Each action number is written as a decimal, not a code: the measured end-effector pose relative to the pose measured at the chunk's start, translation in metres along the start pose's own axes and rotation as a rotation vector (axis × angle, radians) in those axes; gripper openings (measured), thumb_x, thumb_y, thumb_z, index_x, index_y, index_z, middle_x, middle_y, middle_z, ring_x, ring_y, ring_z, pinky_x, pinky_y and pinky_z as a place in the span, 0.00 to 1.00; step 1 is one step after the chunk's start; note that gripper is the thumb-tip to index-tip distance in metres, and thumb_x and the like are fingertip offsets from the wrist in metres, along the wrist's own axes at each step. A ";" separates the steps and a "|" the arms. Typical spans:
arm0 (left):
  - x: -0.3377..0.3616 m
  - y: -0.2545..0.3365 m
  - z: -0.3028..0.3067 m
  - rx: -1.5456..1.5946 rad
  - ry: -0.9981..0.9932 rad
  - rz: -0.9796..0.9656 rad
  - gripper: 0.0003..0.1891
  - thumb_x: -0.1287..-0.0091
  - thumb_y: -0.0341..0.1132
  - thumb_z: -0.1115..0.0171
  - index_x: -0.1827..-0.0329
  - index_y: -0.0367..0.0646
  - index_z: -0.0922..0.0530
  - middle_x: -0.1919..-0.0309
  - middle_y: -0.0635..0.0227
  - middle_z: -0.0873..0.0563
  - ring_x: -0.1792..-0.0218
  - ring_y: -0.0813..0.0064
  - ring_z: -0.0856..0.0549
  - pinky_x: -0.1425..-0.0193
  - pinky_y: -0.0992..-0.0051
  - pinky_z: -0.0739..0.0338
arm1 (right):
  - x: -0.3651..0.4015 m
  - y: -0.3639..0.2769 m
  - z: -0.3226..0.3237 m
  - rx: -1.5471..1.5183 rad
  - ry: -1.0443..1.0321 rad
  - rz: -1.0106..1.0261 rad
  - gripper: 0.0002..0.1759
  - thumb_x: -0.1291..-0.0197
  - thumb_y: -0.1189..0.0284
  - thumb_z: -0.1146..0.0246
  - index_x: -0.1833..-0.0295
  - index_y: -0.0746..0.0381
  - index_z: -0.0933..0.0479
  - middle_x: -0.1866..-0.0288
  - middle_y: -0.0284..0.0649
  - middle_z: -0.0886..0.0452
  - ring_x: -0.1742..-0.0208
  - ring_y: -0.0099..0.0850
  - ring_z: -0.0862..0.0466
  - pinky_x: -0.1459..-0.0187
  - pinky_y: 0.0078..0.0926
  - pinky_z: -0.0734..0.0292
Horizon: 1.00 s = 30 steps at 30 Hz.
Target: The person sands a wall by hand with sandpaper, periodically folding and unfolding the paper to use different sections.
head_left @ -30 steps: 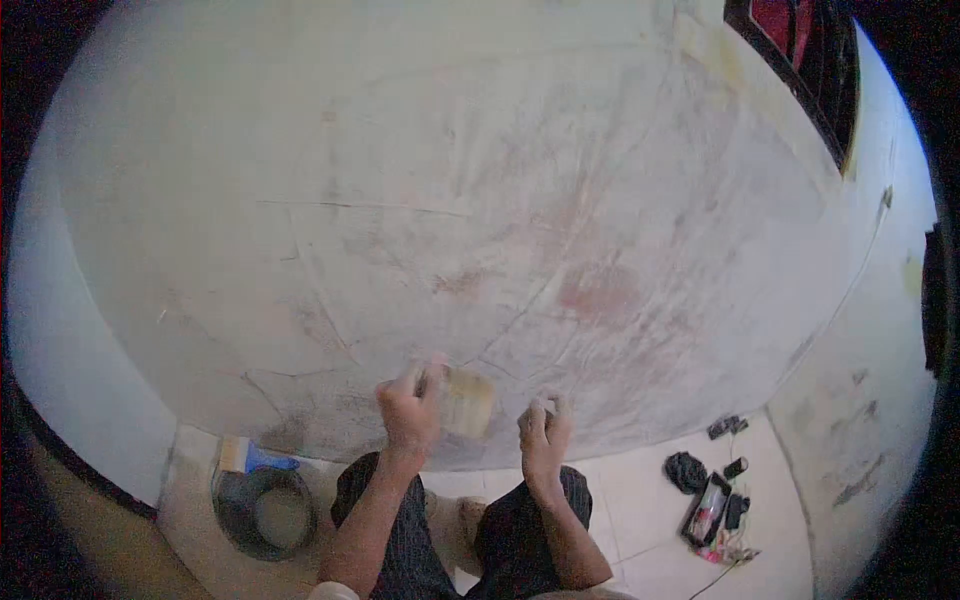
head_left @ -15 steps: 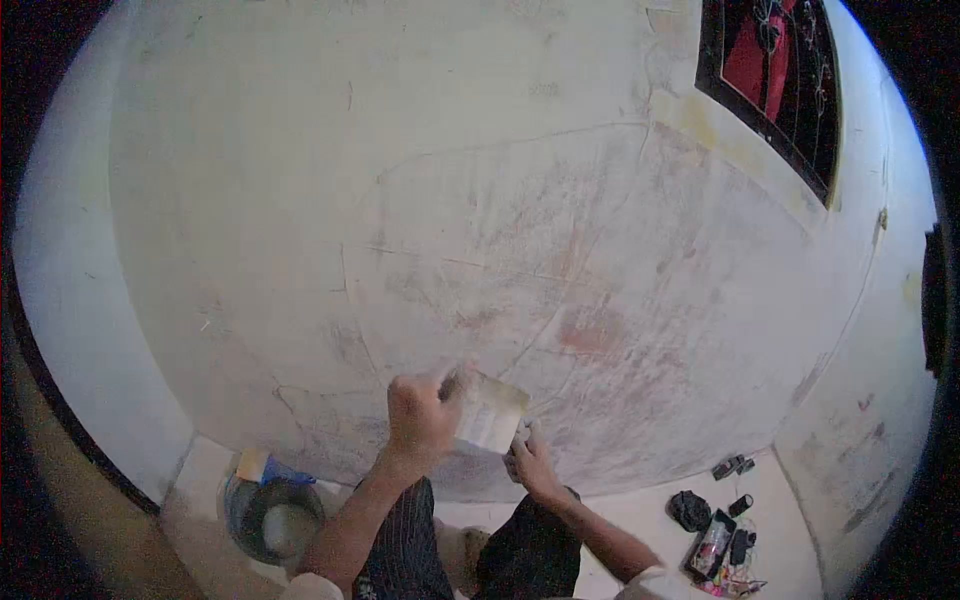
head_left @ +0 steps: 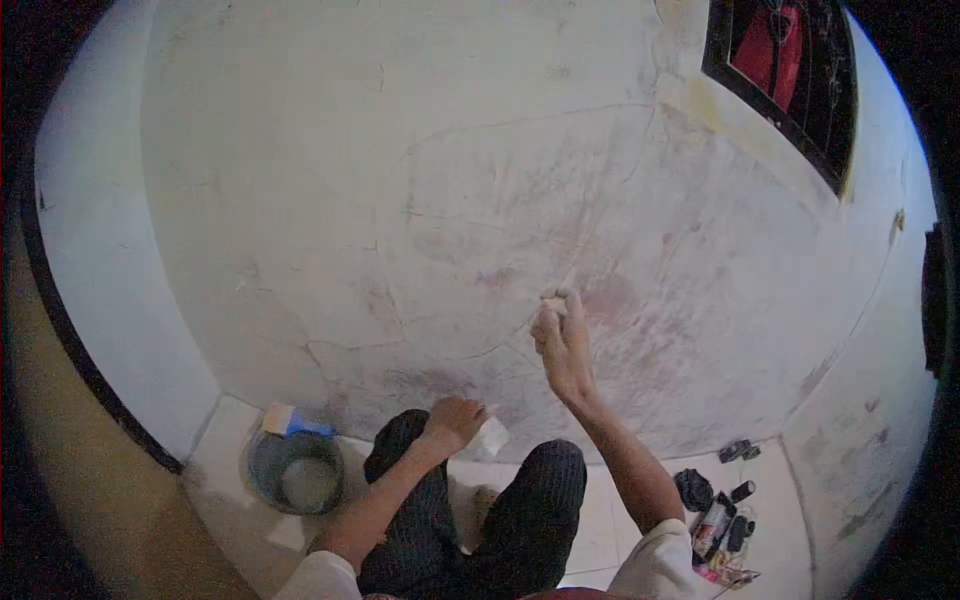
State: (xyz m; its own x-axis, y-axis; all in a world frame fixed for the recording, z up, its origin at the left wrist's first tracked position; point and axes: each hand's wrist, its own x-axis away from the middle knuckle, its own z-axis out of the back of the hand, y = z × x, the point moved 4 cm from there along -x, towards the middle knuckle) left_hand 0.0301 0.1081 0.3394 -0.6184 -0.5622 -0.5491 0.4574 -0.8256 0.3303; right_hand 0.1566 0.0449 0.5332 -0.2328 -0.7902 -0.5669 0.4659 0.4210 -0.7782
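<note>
My left hand (head_left: 456, 424) is low between my knees, closed on a pale flat plate (head_left: 493, 436). Its far end sticks out to the right of my fingers, and the kind of tool is hard to make out. Higher up, in front of the wall (head_left: 470, 180), my right hand (head_left: 564, 345) is raised with its fingers curled. A small pale thing shows at its fingertips, mostly hidden by the fingers. Beside the hand, the wall has rough reddish and grey patches (head_left: 612, 295) and thin cracks.
A grey bucket (head_left: 256, 482) stands on the floor at left, with a blue-handled brush (head_left: 305, 425) across its rim. Small tools and a black bag (head_left: 692, 490) lie at right. A dark-framed window (head_left: 775, 118) is at upper right. My knees (head_left: 548, 485) are below the hands.
My right hand has risen from the plate's edge to the wall. My left hand has lowered with the plate, which now tilts and shows less of its face. The view has shifted slightly.
</note>
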 end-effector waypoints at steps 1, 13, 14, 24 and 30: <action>0.005 -0.001 0.002 -0.039 0.034 -0.058 0.21 0.28 0.48 0.45 0.68 0.36 0.18 0.76 0.50 0.17 0.69 0.48 0.15 0.62 0.54 0.22 | 0.005 0.020 0.004 0.049 0.055 0.015 0.16 0.26 0.66 0.49 0.42 0.66 0.36 0.68 0.39 0.27 0.67 0.27 0.28 0.61 0.29 0.29; 0.006 -0.017 0.083 0.284 0.137 0.278 0.23 0.30 0.49 0.42 0.70 0.32 0.22 0.74 0.45 0.20 0.69 0.43 0.20 0.65 0.57 0.28 | 0.102 0.044 -0.033 -0.025 -0.075 -0.194 0.18 0.29 0.66 0.46 0.43 0.69 0.36 0.62 0.52 0.23 0.61 0.45 0.21 0.57 0.40 0.27; 0.004 -0.017 0.085 0.272 0.128 0.271 0.23 0.30 0.49 0.42 0.70 0.32 0.22 0.74 0.45 0.20 0.69 0.43 0.20 0.65 0.57 0.28 | 0.102 0.050 -0.031 -0.038 -0.064 -0.195 0.18 0.29 0.66 0.46 0.43 0.69 0.36 0.62 0.52 0.23 0.61 0.45 0.21 0.57 0.40 0.27; 0.000 -0.006 0.118 0.467 0.747 0.503 0.12 0.31 0.32 0.41 0.72 0.32 0.24 0.80 0.67 0.22 0.73 0.79 0.23 0.65 0.71 0.26 | 0.090 0.165 -0.052 0.005 -0.073 -0.456 0.24 0.26 0.60 0.48 0.39 0.69 0.40 0.68 0.38 0.29 0.68 0.24 0.27 0.65 0.24 0.30; -0.001 -0.027 0.004 -0.020 -0.179 0.014 0.10 0.31 0.34 0.40 0.66 0.36 0.17 0.75 0.59 0.15 0.74 0.57 0.16 0.65 0.63 0.22 | 0.034 0.009 0.004 -0.040 0.206 0.041 0.16 0.25 0.62 0.50 0.42 0.61 0.37 0.74 0.32 0.34 0.74 0.20 0.37 0.73 0.19 0.38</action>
State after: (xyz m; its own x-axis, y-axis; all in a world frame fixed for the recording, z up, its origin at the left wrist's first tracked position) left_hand 0.0156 0.1306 0.3339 -0.7151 -0.5742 -0.3988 0.4780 -0.8178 0.3204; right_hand 0.1563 0.0201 0.5086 -0.3854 -0.6660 -0.6386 0.4457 0.4716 -0.7608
